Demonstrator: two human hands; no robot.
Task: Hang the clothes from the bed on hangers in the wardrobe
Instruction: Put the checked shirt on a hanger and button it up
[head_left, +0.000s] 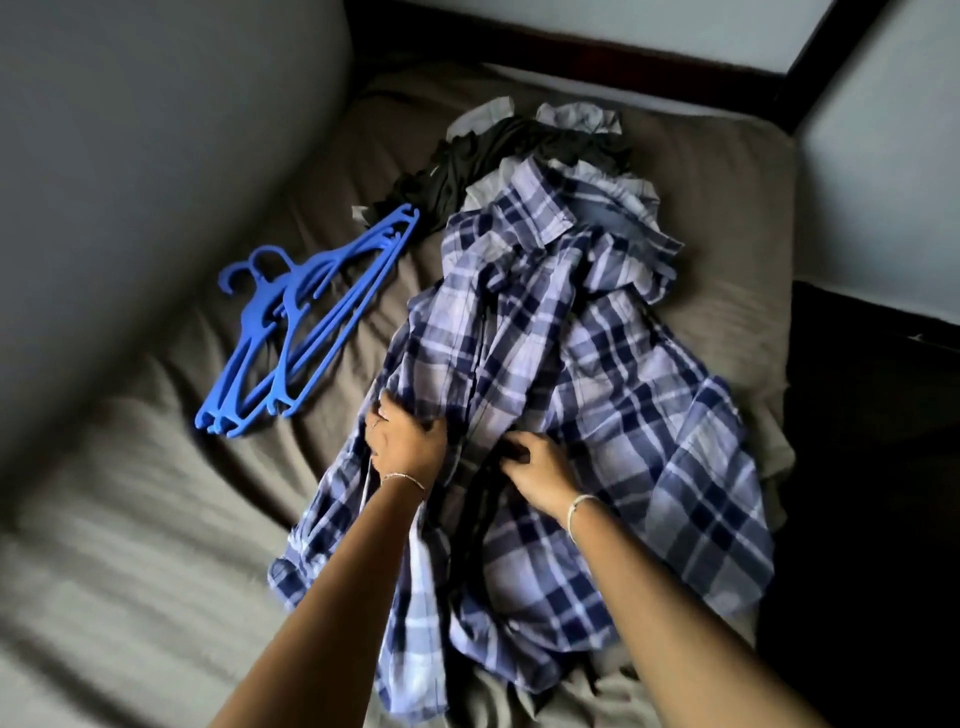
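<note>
A blue and white plaid shirt (597, 374) lies spread over a pile of clothes on the bed (182, 467). My left hand (405, 436) grips the shirt's left front edge, fingers curled into the cloth. My right hand (535, 462) pinches the fabric at the shirt's middle opening. Several blue plastic hangers (301, 312) lie stacked on the sheet to the left of the shirt. A black garment (498, 150) and light grey clothes (576, 117) lie beyond the shirt's collar.
The grey-brown sheet is wrinkled around the pile. A wall (130, 156) runs along the bed's left side. A dark wooden frame (831, 67) stands at the far right corner, with dark floor (872, 467) to the right of the bed.
</note>
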